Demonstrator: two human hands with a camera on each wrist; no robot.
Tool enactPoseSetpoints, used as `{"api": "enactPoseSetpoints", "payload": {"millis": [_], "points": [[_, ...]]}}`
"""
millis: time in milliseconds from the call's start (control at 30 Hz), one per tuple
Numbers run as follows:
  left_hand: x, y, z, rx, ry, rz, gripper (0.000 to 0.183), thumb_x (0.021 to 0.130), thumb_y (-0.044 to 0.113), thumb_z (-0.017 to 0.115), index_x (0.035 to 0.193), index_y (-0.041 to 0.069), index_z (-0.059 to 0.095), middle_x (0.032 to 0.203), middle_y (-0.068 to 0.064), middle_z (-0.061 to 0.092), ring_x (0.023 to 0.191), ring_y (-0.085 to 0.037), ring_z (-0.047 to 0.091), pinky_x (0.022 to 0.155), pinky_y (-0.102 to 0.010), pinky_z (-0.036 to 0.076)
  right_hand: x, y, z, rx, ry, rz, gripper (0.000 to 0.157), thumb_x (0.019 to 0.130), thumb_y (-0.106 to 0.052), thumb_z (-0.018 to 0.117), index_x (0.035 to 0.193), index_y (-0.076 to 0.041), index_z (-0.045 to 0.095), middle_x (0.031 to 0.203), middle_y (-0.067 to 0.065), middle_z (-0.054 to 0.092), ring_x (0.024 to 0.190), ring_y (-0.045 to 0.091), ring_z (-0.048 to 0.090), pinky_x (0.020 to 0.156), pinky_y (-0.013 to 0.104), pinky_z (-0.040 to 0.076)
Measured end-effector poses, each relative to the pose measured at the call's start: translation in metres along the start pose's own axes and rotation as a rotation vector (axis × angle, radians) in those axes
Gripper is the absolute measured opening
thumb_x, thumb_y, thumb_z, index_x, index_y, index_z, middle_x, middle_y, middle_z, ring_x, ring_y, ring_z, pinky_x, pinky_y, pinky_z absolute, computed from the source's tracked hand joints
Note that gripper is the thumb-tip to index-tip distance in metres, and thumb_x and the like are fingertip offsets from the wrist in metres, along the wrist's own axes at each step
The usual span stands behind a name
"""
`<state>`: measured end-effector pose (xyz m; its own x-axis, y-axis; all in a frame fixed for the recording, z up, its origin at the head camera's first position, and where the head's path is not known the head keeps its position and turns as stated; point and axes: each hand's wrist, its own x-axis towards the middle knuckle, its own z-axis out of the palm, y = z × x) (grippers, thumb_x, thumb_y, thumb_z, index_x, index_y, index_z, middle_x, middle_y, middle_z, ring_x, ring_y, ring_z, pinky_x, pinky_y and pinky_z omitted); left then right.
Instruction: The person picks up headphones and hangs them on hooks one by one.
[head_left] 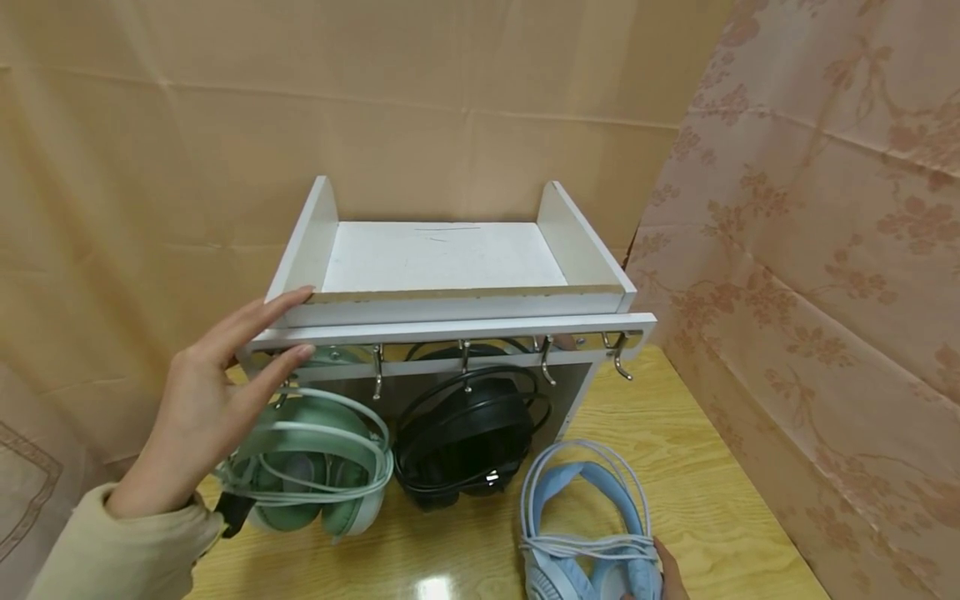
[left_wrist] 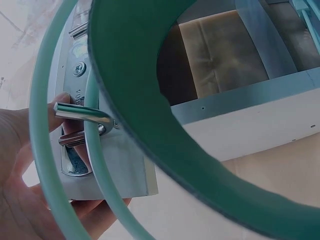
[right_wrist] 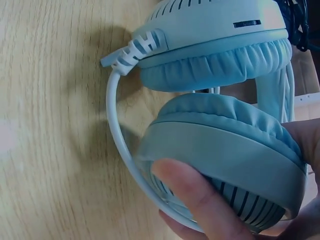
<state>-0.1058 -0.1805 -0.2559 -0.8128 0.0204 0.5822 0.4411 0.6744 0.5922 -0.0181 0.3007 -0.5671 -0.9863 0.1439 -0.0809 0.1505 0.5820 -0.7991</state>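
My left hand (head_left: 213,375) grips the left front corner of a white shelf (head_left: 450,308), its thumb on the hook rail (head_left: 465,327). Below that hand, green headphones (head_left: 330,467) with a wrapped cable hang from the rail's left end; in the left wrist view their green headband (left_wrist: 130,100) crosses close in front. Black headphones (head_left: 465,433) hang beside them on a middle hook. At the lower right, my right hand (head_left: 671,571) holds light blue headphones (head_left: 585,500) by one ear cup (right_wrist: 220,155), their cable wound round the band. Most of that hand is out of the head view.
Metal hooks (head_left: 548,360) with nothing on them stick out along the right half of the rail. The shelf stands on a yellow wooden table (head_left: 690,467). Behind it hangs a tan cloth (head_left: 420,100), and a pink flowered cloth (head_left: 840,250) covers the right side.
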Motion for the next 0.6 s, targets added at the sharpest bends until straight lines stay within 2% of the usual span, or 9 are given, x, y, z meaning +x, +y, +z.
{"api": "enactPoseSetpoints", "payload": {"millis": [100, 133, 200, 367, 600], "points": [[0.000, 0.000, 0.000, 0.001, 0.000, -0.001, 0.055, 0.079, 0.015, 0.073, 0.127, 0.036, 0.055, 0.134, -0.004, 0.054, 0.126, -0.009, 0.046, 0.086, 0.000, 0.028, -0.006, -0.039, -0.007, -0.009, -0.016, 0.113, 0.089, 0.070, 0.006, 0.066, 0.139, -0.001, 0.010, 0.094, 0.028, 0.058, 0.070, -0.002, 0.051, 0.064, 0.020, 0.045], [0.000, 0.000, 0.000, 0.002, 0.001, -0.002, 0.055, 0.079, 0.016, 0.073, 0.127, 0.036, 0.055, 0.134, -0.004, 0.054, 0.126, -0.009, 0.045, 0.086, -0.001, 0.028, -0.008, -0.049, -0.009, -0.025, -0.015, 0.117, 0.087, 0.069, 0.005, 0.065, 0.134, 0.010, 0.007, 0.093, 0.028, 0.058, 0.071, 0.001, 0.052, 0.063, 0.021, 0.045], [0.000, 0.000, 0.000, 0.003, 0.000, -0.003, 0.055, 0.079, 0.016, 0.073, 0.127, 0.036, 0.055, 0.134, -0.004, 0.053, 0.127, -0.010, 0.045, 0.084, -0.002, 0.028, -0.009, -0.061, -0.011, -0.038, -0.018, 0.147, 0.088, 0.069, 0.003, 0.066, 0.135, 0.012, 0.009, 0.096, 0.029, 0.058, 0.073, 0.007, 0.055, 0.064, 0.021, 0.045], [0.000, 0.000, 0.000, 0.010, -0.002, -0.008, 0.055, 0.080, 0.017, 0.072, 0.128, 0.037, 0.054, 0.134, -0.005, 0.053, 0.128, -0.015, 0.045, 0.082, -0.003, 0.028, -0.007, -0.066, -0.012, -0.125, 0.000, 0.206, 0.098, 0.069, -0.010, 0.072, 0.141, 0.005, 0.007, 0.097, 0.024, 0.059, 0.074, 0.015, 0.057, 0.062, 0.023, 0.045], [-0.001, 0.000, 0.000, 0.013, -0.004, -0.009, 0.055, 0.080, 0.017, 0.072, 0.128, 0.038, 0.054, 0.135, -0.005, 0.053, 0.127, -0.016, 0.046, 0.079, -0.006, 0.028, -0.007, -0.080, -0.013, -0.149, 0.000, 0.244, 0.104, 0.072, -0.014, 0.073, 0.144, 0.003, 0.000, 0.100, 0.025, 0.057, 0.073, 0.017, 0.057, 0.059, 0.024, 0.044]]}}
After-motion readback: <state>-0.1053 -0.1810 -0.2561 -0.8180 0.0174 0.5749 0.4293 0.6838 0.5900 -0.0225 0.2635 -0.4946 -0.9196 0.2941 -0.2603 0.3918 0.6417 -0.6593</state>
